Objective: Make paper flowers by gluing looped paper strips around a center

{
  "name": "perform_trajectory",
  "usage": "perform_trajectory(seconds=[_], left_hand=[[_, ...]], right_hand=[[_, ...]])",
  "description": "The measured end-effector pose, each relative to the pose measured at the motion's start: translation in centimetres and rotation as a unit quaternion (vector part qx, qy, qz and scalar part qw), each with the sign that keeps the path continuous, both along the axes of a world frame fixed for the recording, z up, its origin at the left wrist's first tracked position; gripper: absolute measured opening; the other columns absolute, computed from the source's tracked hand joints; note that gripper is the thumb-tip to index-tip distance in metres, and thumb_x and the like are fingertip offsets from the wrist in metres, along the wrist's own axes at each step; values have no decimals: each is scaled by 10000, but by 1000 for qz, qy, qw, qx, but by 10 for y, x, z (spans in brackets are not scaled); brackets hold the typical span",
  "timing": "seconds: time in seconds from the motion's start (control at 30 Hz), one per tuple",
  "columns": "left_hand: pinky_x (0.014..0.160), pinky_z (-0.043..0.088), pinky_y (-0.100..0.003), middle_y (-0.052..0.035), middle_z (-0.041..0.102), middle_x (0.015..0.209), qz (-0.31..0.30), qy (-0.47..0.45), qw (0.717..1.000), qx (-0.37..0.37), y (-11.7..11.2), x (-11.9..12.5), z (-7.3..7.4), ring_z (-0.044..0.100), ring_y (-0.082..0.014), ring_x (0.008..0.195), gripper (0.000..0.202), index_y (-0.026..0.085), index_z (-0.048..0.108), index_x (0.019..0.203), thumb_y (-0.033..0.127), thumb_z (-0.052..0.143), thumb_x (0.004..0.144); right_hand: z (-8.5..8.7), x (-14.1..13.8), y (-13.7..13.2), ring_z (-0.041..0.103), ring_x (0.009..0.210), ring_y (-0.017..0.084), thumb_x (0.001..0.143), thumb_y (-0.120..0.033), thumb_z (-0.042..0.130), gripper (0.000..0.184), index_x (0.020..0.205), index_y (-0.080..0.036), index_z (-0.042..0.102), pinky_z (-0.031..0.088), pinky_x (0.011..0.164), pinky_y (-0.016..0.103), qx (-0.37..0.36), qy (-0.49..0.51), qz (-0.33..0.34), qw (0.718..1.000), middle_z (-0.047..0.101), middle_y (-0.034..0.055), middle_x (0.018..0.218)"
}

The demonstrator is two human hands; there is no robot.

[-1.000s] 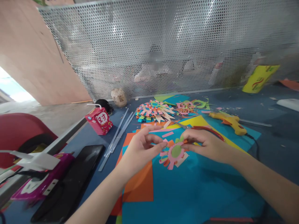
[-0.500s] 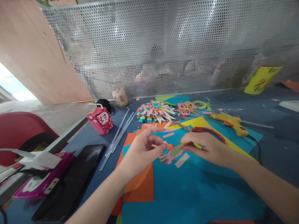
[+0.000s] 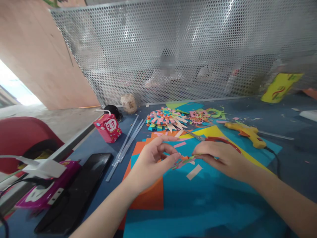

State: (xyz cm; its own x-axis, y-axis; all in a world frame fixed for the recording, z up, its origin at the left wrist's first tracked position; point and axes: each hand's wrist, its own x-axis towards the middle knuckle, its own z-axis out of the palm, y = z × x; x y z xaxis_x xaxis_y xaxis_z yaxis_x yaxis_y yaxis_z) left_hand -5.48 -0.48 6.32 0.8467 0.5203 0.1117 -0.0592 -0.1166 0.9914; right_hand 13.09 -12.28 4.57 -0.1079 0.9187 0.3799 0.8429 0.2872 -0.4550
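Observation:
Between my hands is a small paper rosette in green, pink and orange, tilted nearly edge-on above blue paper sheets. My left hand pinches its left edge between thumb and fingertips. On the other side my right hand has its thumb and fingers closed on the right edge. Red-handled scissors lie just beyond the right hand, which partly covers them. Loose paper strips, one pale pink strip among them, rest on the blue sheet.
Behind stand a layered paper flower and paper scraps. A yellow glue gun with a cord lies right. Leftward are clear glue sticks, a red drink carton, a black phone and a purple power strip. A perforated metal screen borders the back.
The rosette has been tipped from showing its green round face to nearly edge-on. Both hands keep hold of it, and the view has shifted slightly.

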Motion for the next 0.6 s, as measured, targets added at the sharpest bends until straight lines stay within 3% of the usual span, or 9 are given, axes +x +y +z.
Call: perform_trajectory(seconds=[0.2, 0.43, 0.6], left_hand=[[594, 436, -233, -10, 624, 700, 35, -18, 999, -17, 0, 4, 2, 590, -128, 666, 296, 152, 528, 999, 254, 626, 739], [601, 432, -231, -8, 650, 708, 31, -20, 999, -22, 0, 2, 3, 582, -115, 652, 278, 162, 546, 1012, 255, 607, 757], [663, 422, -269, -27, 646, 800, 39, -19, 999, 13, 3, 2, 0, 585, -149, 763, 385, 187, 496, 1096, 185, 618, 731]], right_hand=[[-2, 1, 1, 594, 810, 167, 878, -275, 410, 189, 912, -223, 589, 456, 734, 272, -3, 8, -16, 1000, 649, 39, 863], [-3, 0, 0, 573, 735, 149, 858, -291, 461, 141, 872, -208, 575, 447, 658, 255, 4, 47, -34, 998, 627, 33, 803], [0, -4, 0, 541, 642, 130, 834, -345, 501, 169, 823, -194, 578, 432, 566, 244, -53, 124, -37, 990, 602, 24, 730]])
